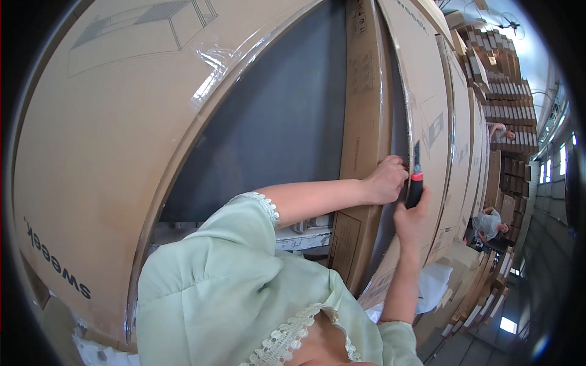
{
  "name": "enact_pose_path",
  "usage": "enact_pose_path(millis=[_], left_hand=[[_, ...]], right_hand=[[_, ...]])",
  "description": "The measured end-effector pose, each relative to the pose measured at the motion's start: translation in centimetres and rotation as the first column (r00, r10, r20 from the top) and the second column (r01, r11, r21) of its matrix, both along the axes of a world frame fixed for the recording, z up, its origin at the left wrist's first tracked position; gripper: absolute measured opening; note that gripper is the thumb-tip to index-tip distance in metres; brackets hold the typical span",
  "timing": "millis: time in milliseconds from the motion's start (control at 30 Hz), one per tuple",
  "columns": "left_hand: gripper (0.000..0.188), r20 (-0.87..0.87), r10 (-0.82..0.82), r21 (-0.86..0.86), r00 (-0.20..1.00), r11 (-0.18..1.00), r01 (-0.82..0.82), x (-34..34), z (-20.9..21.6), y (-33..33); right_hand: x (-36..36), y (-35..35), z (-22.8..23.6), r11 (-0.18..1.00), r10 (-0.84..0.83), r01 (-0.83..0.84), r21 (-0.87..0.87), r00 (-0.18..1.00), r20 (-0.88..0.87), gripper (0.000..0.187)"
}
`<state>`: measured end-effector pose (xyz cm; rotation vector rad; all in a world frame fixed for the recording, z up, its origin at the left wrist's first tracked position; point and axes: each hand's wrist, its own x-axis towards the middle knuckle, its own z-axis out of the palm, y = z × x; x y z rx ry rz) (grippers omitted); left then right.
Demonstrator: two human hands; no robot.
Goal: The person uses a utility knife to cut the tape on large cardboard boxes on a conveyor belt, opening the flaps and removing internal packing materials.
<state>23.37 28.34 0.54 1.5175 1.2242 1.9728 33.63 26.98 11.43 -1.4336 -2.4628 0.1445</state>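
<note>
My right hand (pixel 412 221) is wrapped round a utility knife (pixel 415 188) with a black and red handle, its blade pointing up and away from me. The blade lies close to the taped edge of a tall brown carton (pixel 430 85) on the right. Just left of the knife, my left hand (pixel 386 181) has its fingers curled at the gap between that carton and a long narrow carton (pixel 361 134). Whatever those fingers pinch, if anything, is hidden.
A large carton (pixel 104 158) with a line drawing fills the left side. Between it and the narrow carton is a dark grey surface (pixel 274 116). More cartons (pixel 462 158) stand in a row at right. Two people (pixel 488 224) are farther off, near stacked boxes (pixel 510 91).
</note>
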Motion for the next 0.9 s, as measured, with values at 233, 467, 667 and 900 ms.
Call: enact_pose_path(millis=[233,467,667,900], left_hand=[[0.015,-0.689,0.064,0.169,0.722,0.983,0.074,-7.3,-4.1,-1.1],[0.019,-0.713,-0.03,0.105,0.7,0.983,0.149,-9.1,-1.3,-4.3],[0.024,-0.746,-0.001,0.089,0.666,0.991,0.101,-10.0,-1.1,-5.0],[0.027,-0.792,-0.085,-0.068,0.604,0.996,0.051,-10.7,-0.1,-6.8]], right_hand=[[-2.1,-1.3,0.2,0.995,0.072,-0.057,-0.078,0.977,0.202,0.051],[-1.2,-2.5,0.3,0.994,0.08,-0.073,-0.081,0.993,0.083,0.049],[-3.6,-3.8,-0.2,1.0,0.009,-0.002,-0.029,0.969,0.247,0.055],[-5.6,-6.1,-1.5,0.991,-0.137,0.132,0.037,0.954,0.268,0.06]])
